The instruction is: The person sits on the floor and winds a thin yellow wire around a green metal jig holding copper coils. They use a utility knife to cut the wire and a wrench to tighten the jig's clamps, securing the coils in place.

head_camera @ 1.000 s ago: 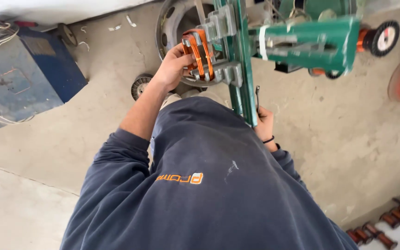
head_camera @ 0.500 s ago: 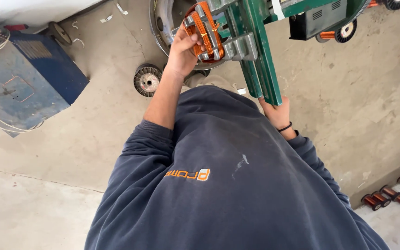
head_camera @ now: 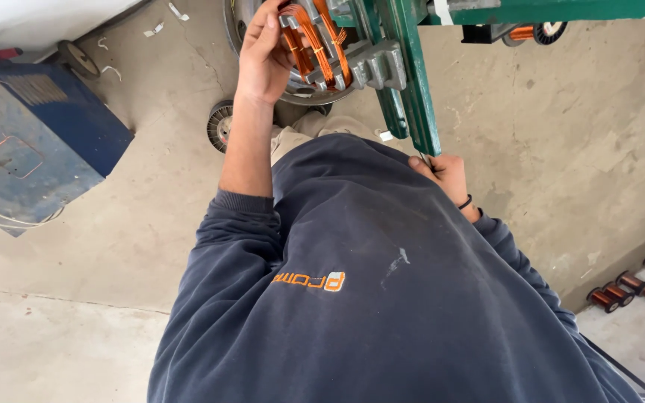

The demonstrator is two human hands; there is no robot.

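Both hands grip: left hand [head_camera: 263,56] fingers touch the copper coil [head_camera: 313,41], right hand [head_camera: 446,173] clamps the green frame [head_camera: 412,82].

Left hand [head_camera: 263,56] reaches up with fingers [head_camera: 266,22] curled; right hand [head_camera: 446,173] is clenched low

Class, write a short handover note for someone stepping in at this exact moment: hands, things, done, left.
Left hand: fingers on the copper wire, grip unclear.
Right hand: closed on a thin rod at the foot of the green bar.
Things: wire sits in bundles on the grey stepped block; wire spools on the floor to the right.
Done: several bundles wound.
Left: cannot tell.
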